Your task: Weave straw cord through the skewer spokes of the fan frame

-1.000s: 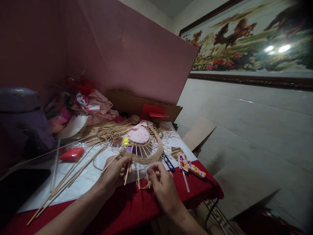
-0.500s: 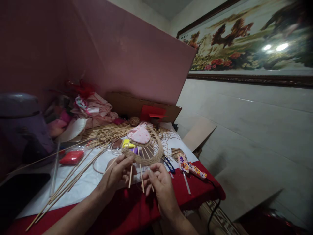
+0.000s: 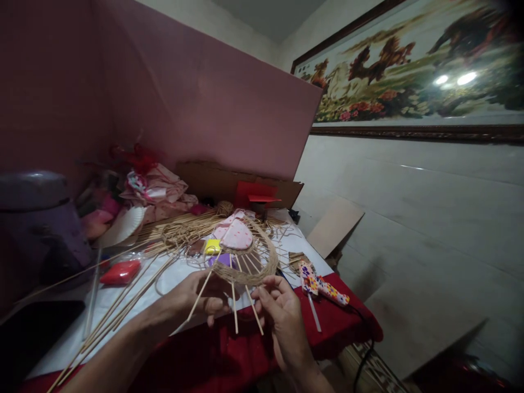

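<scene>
A fan-shaped craft frame (image 3: 245,274) of thin wooden sticks and a curved band of wound twine is held between my two hands. A pink patterned fabric pad (image 3: 237,234) covers the part near its inner curve. My left hand (image 3: 202,297) grips the lower left of the band, its fingers partly hidden behind the sticks. My right hand (image 3: 280,311) pinches the lower right edge, thumb and fingers closed near a stick end. Several bare stick ends (image 3: 234,314) stick out below the band, between the hands.
Loose sticks (image 3: 123,305) and a red packet (image 3: 121,272) lie on white paper at left. A flower-patterned glue gun (image 3: 323,286) with a clear glue stick sits on the red cloth (image 3: 360,322) at right. A purple container (image 3: 36,229) stands far left.
The frame has turned in my hands, and its protruding stick ends now fan out more to the left. My left hand has shifted its hold; my right hand has moved slightly right.
</scene>
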The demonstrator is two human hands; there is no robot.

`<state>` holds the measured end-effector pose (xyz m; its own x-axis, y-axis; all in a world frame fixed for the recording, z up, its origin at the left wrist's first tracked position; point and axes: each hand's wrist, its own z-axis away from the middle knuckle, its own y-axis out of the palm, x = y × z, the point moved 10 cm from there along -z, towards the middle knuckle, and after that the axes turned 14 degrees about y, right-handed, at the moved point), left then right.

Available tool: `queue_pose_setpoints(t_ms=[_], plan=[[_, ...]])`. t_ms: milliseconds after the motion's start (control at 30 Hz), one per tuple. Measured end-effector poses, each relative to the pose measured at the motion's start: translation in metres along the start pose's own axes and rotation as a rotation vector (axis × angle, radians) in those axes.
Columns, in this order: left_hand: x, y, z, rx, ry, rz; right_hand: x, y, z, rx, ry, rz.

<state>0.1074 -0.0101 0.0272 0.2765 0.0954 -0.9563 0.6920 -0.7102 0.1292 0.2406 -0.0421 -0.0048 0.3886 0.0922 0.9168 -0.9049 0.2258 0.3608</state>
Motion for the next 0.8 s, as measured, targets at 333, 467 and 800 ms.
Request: queue_pose_setpoints(t_ms=[333,467,800], plan=[[0.020,-0.067,0.015,-0.283,-0.293,-0.343,-0.010,-0.012,-0.008,-0.081,-0.064,0.342],[0.031,-0.073,0.020,-0.286,-0.375,-0.397,-0.012,-0.015,-0.009,-0.099,-0.052,0.336],[0.047,-0.041,0.020,-0.256,-0.440,-0.051,-0.015,-0.019,-0.009,-0.112,-0.018,0.321]])
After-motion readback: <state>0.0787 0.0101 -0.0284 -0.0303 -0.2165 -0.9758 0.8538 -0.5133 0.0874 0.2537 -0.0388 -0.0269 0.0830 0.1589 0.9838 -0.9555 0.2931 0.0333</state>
